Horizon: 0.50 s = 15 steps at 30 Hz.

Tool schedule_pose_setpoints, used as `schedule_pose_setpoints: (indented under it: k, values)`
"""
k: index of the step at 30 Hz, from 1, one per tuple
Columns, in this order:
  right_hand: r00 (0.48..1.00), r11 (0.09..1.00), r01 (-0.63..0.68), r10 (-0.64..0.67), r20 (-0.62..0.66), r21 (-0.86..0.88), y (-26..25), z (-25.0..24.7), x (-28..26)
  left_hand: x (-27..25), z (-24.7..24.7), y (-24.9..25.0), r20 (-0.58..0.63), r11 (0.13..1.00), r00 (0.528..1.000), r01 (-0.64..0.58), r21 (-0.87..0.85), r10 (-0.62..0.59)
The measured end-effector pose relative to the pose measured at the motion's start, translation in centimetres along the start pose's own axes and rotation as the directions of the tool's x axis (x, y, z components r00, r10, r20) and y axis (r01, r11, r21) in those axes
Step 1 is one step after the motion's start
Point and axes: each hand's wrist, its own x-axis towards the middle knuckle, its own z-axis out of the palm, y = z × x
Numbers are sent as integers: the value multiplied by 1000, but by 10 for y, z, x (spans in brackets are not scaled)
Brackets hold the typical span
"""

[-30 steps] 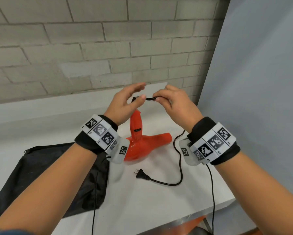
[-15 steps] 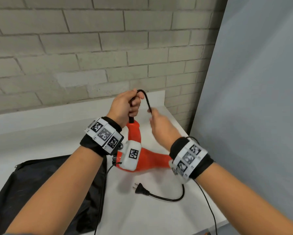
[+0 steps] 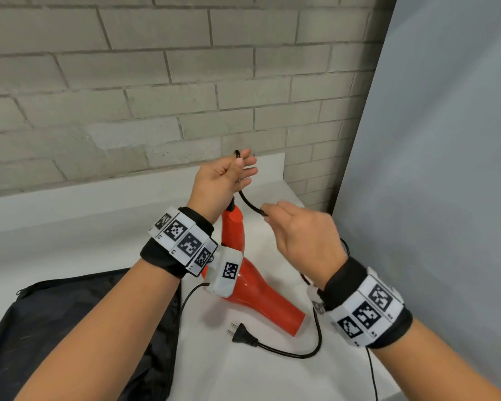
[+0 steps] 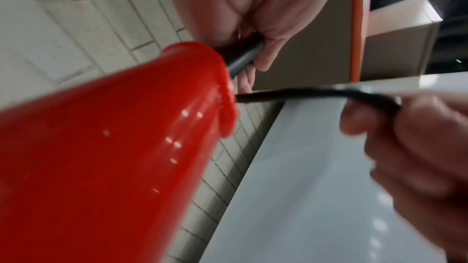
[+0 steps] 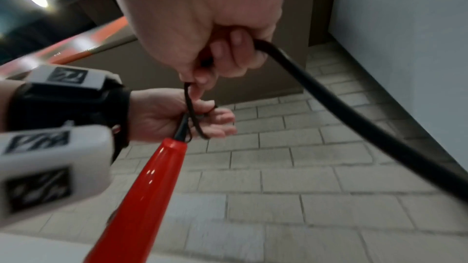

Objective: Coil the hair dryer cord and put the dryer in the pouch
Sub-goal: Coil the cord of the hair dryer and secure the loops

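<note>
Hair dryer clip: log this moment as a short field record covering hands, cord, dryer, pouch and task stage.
left hand: holds a loop of cord above the dryer handle
right hand: pinches the cord further along
hair dryer: red, on the white table, handle up
plug: lies loose on the table
pouch: black, flat, left of the dryer
stage: coiling begun, dryer not in pouch

pouch [image 3: 69, 319] left of dryer [image 3: 261, 296] on table [image 3: 98, 227], plug [image 3: 242, 337] in front

pouch [image 3: 69, 319] cut off, dryer [image 4: 101, 157] blurred
</note>
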Motion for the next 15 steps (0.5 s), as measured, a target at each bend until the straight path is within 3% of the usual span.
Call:
schedule_pose_setpoints:
  k: [4,8,10,12,15]
  values:
    - [989,985,114,-124,-75,-129,8,-20,26,-5,9,4,63,997,998,-18,74,14]
    - [990,988,109,-118,-76,-111,10,-26,52,-10,14,8,140,949,985,-134,286,97]
    - [997,998,60,-61,-46,-33,11,-27,64,-10,14,10,190,955,980,-108,277,56]
    - [996,995,-62,57,67,74,17,-22,75,-8,12,11,244,964,970,-71,258,6]
    - [960,916,-238,172,222,322,27,-13,80,-4,3,13,250,994,966,32,109,-59]
